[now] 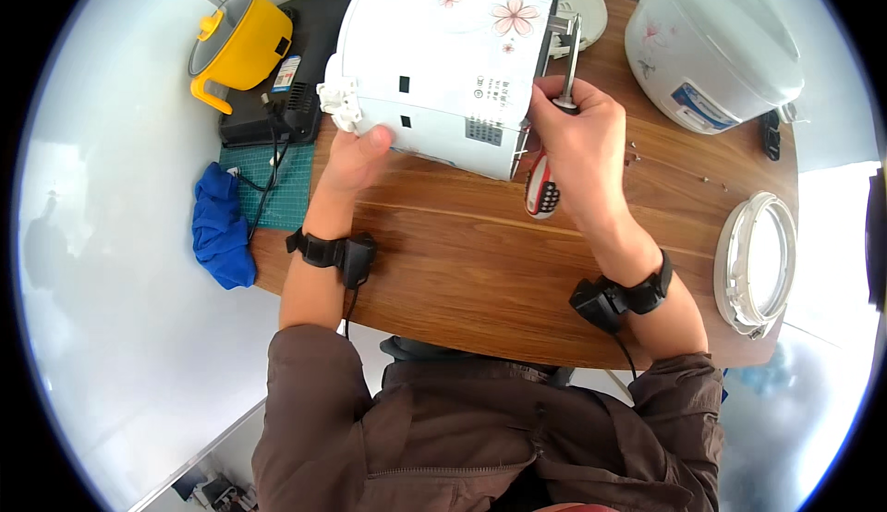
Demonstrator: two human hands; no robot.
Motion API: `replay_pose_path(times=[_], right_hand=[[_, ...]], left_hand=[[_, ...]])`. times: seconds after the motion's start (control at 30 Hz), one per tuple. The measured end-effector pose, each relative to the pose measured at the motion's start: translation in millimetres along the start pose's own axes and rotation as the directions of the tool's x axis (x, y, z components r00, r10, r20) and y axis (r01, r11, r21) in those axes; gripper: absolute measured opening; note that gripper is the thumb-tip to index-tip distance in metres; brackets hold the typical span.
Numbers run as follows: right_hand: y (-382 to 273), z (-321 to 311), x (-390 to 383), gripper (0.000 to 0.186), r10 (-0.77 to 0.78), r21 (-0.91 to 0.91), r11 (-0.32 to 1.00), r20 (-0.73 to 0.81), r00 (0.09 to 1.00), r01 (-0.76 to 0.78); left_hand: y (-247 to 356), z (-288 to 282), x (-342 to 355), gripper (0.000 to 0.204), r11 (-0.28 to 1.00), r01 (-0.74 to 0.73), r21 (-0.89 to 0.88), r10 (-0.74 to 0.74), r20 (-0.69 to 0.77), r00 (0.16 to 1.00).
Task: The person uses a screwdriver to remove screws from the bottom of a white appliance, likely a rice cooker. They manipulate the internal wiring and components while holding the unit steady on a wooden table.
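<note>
A pale rice cooker shell with pink flowers lies on its side, tilted over the table. My left hand grips its lower left end beside a white plastic hinge piece; the thumb lies on the wall and the other fingers are hidden beneath. At the shell's right end, my right hand is closed around a screwdriver. Its red, white and black handle hangs below the hand, while the metal shaft points up beside the shell's edge. The fingertips of that hand are close to the rim, partly hidden.
Behind the shell stands a white round part. At right are a white rice cooker, a white ring-shaped lid part and small screws. A yellow pot, black case, green mat and blue cloth occupy the left.
</note>
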State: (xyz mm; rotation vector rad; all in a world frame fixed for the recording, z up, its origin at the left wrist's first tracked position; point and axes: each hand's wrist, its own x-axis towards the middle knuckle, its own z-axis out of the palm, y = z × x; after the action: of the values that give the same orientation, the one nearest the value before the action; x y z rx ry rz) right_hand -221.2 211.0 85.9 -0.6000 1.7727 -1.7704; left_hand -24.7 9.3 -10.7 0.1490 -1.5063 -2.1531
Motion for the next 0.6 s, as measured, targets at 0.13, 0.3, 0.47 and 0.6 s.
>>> replay_pose_path(times=[0.13, 0.3, 0.47, 0.6], right_hand=[[2.1, -0.8, 1.2, 0.017, -0.156, -0.108, 0.982, -0.020, 0.988, 0.153], [4.0, -4.2, 4.6, 0.012, -0.215, -0.178, 0.961, 0.011, 0.977, 0.214], [12.9, -12.4, 14.9, 0.011, -0.468, -0.243, 0.843, 0.106, 0.877, 0.479], [12.1, -16.4, 19.3, 0.010, -0.481, -0.244, 0.829, 0.146, 0.865, 0.503]], left_hand=[[0.9, -1.9, -1.4, 0.080, 1.000, -0.025, 0.013, 0.025, 0.003, 1.000], [-5.1, -9.7, -3.2, 0.080, 1.000, -0.005, -0.004, 0.005, 0.008, 1.000], [-5.4, -10.7, -3.0, 0.082, 1.000, 0.017, -0.001, -0.017, 0.009, 1.000], [-3.6, -4.0, -1.1, 0.083, 0.999, -0.005, 0.046, 0.005, 0.013, 1.000]])
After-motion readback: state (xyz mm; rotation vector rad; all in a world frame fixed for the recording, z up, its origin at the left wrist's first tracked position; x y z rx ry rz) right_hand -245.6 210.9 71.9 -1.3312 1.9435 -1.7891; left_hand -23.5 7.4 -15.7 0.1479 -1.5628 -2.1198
